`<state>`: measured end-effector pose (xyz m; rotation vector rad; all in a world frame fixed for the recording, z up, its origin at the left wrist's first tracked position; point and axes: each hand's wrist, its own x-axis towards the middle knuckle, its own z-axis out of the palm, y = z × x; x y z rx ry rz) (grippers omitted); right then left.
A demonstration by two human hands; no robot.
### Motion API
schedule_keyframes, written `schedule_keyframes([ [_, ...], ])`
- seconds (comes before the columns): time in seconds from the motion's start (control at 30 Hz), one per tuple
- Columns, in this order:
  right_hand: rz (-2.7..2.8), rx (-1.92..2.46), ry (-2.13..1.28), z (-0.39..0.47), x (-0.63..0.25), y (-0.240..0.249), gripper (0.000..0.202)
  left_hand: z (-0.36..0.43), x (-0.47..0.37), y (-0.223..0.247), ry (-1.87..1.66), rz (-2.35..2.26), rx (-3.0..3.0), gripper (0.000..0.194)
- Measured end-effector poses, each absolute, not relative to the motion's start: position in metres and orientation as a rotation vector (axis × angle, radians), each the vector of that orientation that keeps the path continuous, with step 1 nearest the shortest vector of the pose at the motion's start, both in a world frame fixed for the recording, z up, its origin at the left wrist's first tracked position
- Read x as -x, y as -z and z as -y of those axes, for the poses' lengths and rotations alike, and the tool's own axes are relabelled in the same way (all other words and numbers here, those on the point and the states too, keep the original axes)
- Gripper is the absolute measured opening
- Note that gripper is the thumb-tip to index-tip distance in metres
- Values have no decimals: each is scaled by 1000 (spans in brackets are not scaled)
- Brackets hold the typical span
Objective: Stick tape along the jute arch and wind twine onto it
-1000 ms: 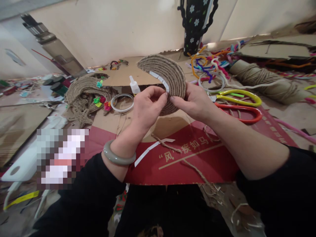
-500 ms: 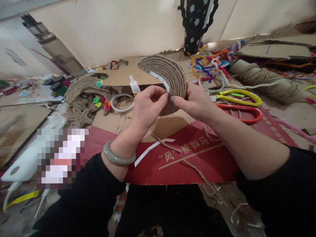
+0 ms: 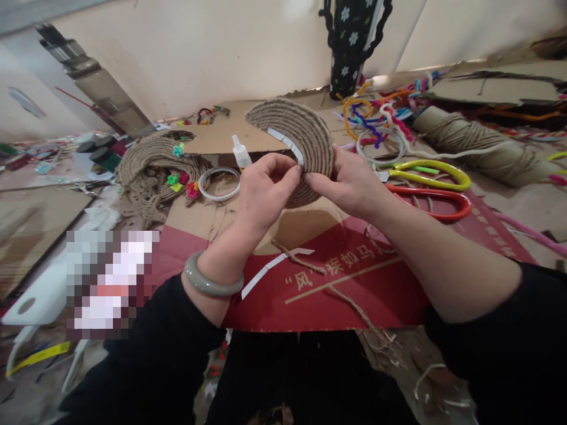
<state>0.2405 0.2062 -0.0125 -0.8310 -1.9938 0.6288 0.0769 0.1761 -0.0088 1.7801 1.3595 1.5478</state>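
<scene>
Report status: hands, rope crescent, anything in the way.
Left hand pinching at lower end of white strip. Right hand gripping rope crescent. Scissors close by right wrist.

Beyond your hands (image 3: 266, 195), you face a pale wall (image 3: 199, 59) bearing a soft patch of light (image 3: 299, 7); your worktop (image 3: 538, 203) extends left and right of them.
</scene>
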Motion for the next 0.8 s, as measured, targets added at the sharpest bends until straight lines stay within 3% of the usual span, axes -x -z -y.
schedule_keyframes([
  [0.4,2014,862,-591,-206,-241,15,9,-176,-77,8,-1523,-1398,-1731,9],
  [0.8,1914,820,-775,-211,-242,13,15,-180,-75,11,-1535,-1314,-1668,8],
])
